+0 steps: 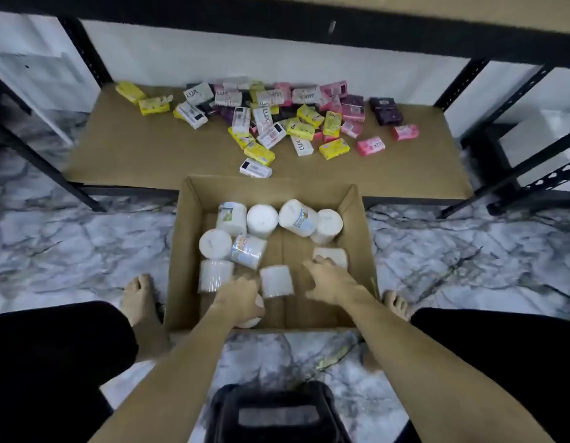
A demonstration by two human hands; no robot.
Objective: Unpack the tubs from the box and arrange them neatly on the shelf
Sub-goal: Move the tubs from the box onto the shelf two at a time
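An open cardboard box (187, 238) sits on the floor between my feet. Inside lie several white tubs, some upright, some on their sides, such as one at the back (262, 219) and one near the front (276, 280). My left hand (237, 298) is inside the box at its near edge, curled over a white tub (256, 316) that it mostly hides. My right hand (333, 279) hovers over the box floor with fingers spread, fingertips touching a tub (333, 255) by the right wall. The low brown shelf (149, 148) lies just beyond the box.
A loose pile of wrapped soap bars (277, 123), yellow, pink, white and dark purple, covers the shelf's middle and right. Black metal uprights (513, 91) frame the shelf, with an upper board overhead. The floor is marbled tile. A black device (274, 414) hangs below my chest.
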